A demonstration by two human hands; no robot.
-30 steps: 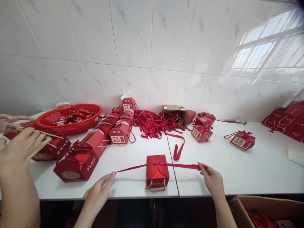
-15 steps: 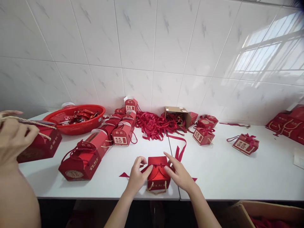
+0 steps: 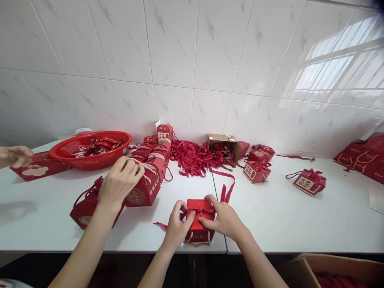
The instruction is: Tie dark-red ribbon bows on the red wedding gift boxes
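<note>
A small red gift box (image 3: pixel 199 224) with a rope handle stands at the near edge of the white table (image 3: pixel 285 216). A red ribbon (image 3: pixel 200 211) crosses its top, with one end trailing left on the table. My left hand (image 3: pixel 177 226) and my right hand (image 3: pixel 223 219) sit on either side of the box top, fingers pinched on the ribbon. A co-worker's hand (image 3: pixel 119 181) at the left holds a red box (image 3: pixel 143 190) by its rope handle. Another hand of the co-worker (image 3: pixel 15 156) rests on a flat red box (image 3: pixel 40 169) at the far left.
A red basin (image 3: pixel 90 150) of wrapped sweets stands at back left beside several red boxes (image 3: pixel 156 146). A heap of red ribbons (image 3: pixel 195 156) and an open cardboard carton (image 3: pixel 225 142) lie at the back. Finished tied boxes (image 3: pixel 306 182) stand to the right. A cardboard carton (image 3: pixel 330 272) sits below the table.
My hands let the ribbon ends go slack, came in to the box top and now pinch the ribbon there. The co-worker's hand moved right, carrying a box by its handle.
</note>
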